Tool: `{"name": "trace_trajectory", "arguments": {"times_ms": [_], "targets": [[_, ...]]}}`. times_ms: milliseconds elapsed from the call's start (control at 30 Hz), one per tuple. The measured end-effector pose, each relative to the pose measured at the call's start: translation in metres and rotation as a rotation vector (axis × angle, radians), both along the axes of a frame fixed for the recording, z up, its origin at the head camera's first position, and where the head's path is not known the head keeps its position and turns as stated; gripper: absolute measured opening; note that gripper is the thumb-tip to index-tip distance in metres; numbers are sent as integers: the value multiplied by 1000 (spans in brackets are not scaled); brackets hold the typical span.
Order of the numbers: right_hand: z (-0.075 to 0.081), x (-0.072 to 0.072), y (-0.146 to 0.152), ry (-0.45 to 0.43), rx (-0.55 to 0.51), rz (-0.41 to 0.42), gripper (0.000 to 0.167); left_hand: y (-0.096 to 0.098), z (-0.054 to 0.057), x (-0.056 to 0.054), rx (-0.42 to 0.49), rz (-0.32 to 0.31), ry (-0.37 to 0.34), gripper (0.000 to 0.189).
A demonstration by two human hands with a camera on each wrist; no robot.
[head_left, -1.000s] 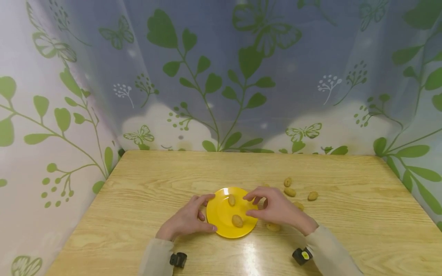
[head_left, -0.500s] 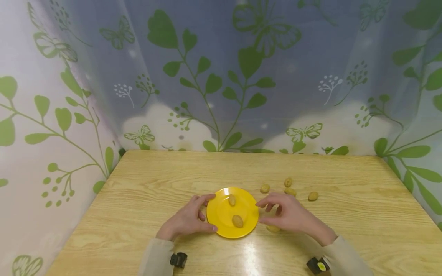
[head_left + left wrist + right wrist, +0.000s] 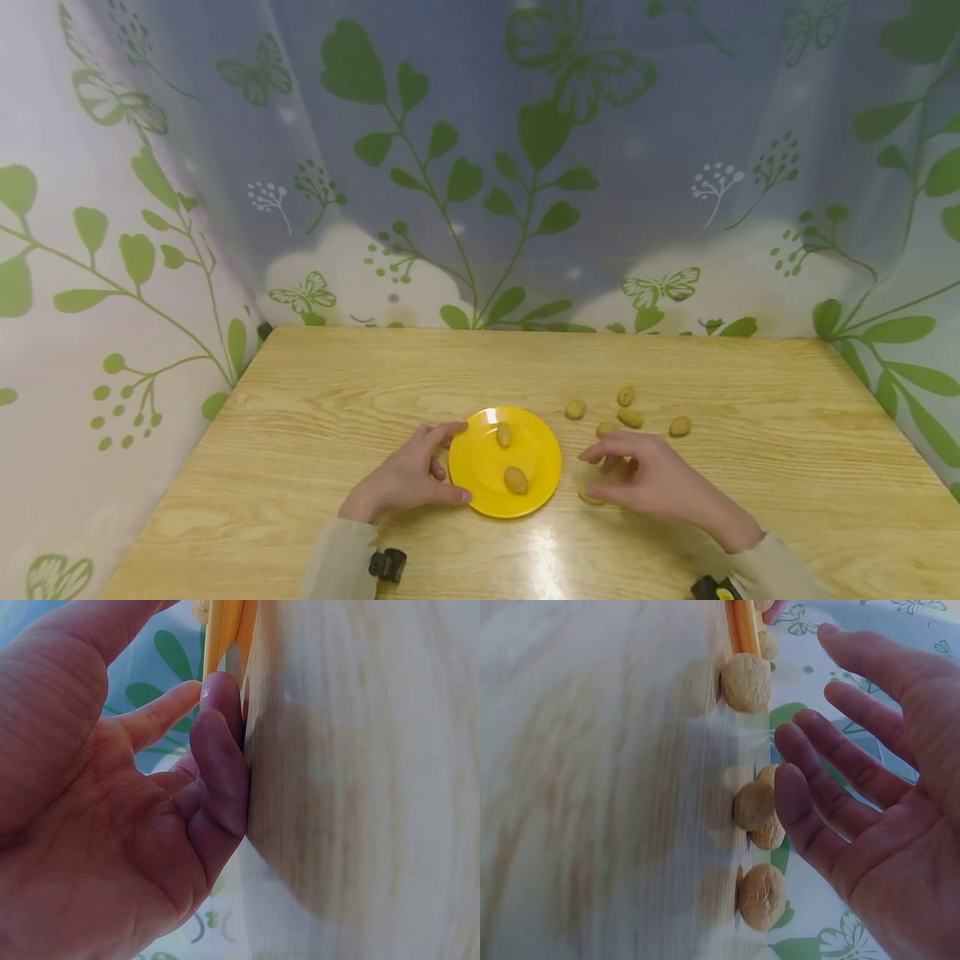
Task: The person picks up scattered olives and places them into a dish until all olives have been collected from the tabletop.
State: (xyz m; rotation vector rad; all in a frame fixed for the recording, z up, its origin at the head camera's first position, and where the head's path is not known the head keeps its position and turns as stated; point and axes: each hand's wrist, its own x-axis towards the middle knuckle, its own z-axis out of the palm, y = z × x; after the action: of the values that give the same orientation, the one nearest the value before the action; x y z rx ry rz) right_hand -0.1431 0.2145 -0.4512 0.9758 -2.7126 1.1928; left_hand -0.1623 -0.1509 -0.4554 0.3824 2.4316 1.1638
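Note:
A yellow plate (image 3: 468, 483) lies on the wooden table, with one walnut (image 3: 504, 434) near its back and another walnut (image 3: 515, 480) nearer the front. My left hand (image 3: 405, 475) holds the plate's left rim, index finger at the back and thumb at the front; in the left wrist view its curled fingers sit right at the plate edge (image 3: 225, 630). Right of the plate, my right hand (image 3: 652, 479) hovers with spread, loosely bent fingers and nothing between them. Its thumb overlaps a walnut (image 3: 588, 495) in the head view, and part of another walnut (image 3: 604, 429) shows behind the fingers.
Several more walnuts lie behind the right hand: one walnut (image 3: 575, 408) at the left, one walnut (image 3: 626, 395) at the back, one walnut (image 3: 630, 417) below it and one walnut (image 3: 680, 426) at the right. A leaf-printed curtain (image 3: 480, 167) borders the table (image 3: 337, 383).
My right hand has drawn back from over the plate to the right, above the loose walnuts. The left hand, the plate and its two walnuts have stayed in place.

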Motion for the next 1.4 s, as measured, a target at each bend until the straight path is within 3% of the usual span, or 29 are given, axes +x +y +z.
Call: {"name": "trace_trajectory", "arguments": {"times_ms": [467,967,1400], "targets": [[-2,6,14,-1,-7,53,26,0,1,-1,17,-1,3,92],[-5,4,20,-139,85,40,28,0,3,-2,0,-4,7,92],[-9,6,19,-108,88,57,19,1,5,-2,-37,-43,28,93]]}}
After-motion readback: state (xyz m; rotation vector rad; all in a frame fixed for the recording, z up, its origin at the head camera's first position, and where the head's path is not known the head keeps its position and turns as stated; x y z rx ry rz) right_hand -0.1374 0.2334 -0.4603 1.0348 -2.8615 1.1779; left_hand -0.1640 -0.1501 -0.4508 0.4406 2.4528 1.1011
